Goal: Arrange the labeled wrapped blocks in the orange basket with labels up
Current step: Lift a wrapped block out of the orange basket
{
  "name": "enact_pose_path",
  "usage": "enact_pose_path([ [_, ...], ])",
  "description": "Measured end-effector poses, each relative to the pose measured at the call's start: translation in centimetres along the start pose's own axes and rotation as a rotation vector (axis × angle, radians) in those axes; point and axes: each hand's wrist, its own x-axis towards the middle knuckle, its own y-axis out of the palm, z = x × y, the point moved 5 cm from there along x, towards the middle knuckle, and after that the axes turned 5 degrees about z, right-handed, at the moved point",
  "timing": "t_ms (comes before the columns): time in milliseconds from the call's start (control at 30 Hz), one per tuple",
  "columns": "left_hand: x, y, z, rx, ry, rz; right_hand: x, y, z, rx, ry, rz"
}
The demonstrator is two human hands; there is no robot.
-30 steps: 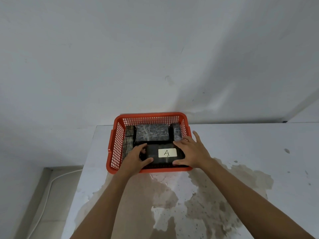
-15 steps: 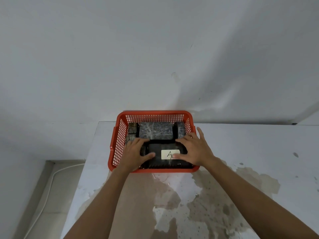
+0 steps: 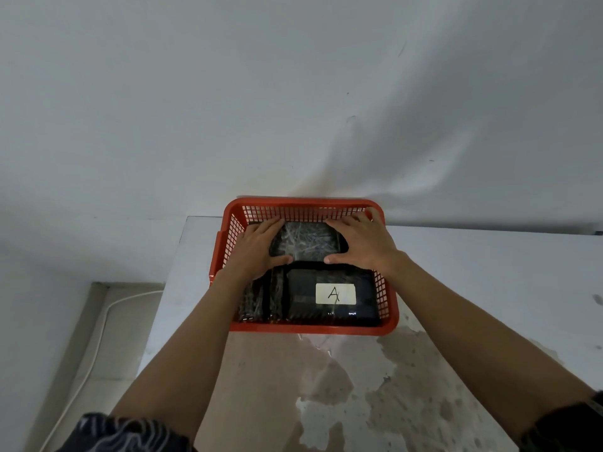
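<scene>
While both hands reach into orange basket (image 3: pixel 306 328) at table's far left corner, left hand (image 3: pixel 257 249) and right hand (image 3: pixel 362 243) clamp opposite ends of wrapped block (image 3: pixel 306 244) at basket's far edge, no label showing. Block marked "A" (image 3: pixel 332 296) lies label-up at near right corner; narrow wrapped block (image 3: pixel 257 300) beside it, near left.

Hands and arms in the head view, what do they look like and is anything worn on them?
Both hands, left hand and right hand, are bare: no gloves, and no rings that I can make out. The forearms are uncovered. A dark sleeve with a pale wavy pattern shows at the lower left, and a dark sleeve edge at the lower right.
</scene>
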Motion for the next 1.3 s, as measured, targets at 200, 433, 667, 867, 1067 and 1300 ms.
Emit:
enact_pose_path([
  [200, 0.6, -0.1, 0.9, 0.063, 0.05, 0.075, 0.5, 0.6, -0.3, -0.022, -0.023, 0.023],
  [433, 0.4, -2.9, 0.4, -0.016, 0.094, -0.023, -0.1, -2.2, -0.8, 0.16, -0.032, -0.053],
  [667, -3.5, -7.1, -2.9, -0.051, 0.174, -0.168, -4.9, -6.9, -0.5, 0.24, -0.039, -0.137],
  [867, -11.4, -5.5, -6.1, -0.174, 0.184, -0.15, -14.4, -6.8, 1.4, 0.38, -0.001, -0.157],
  [1067, -18.8, -0.4, -9.0, -0.22, 0.199, -0.079, -22.9, -2.2, 4.4, 0.406, 0.031, -0.062],
  [1300, -24.4, 7.4, -9.7, -0.228, 0.16, -0.016, -28.6, 5.5, 6.6, 0.437, 0.065, 0.039],
])
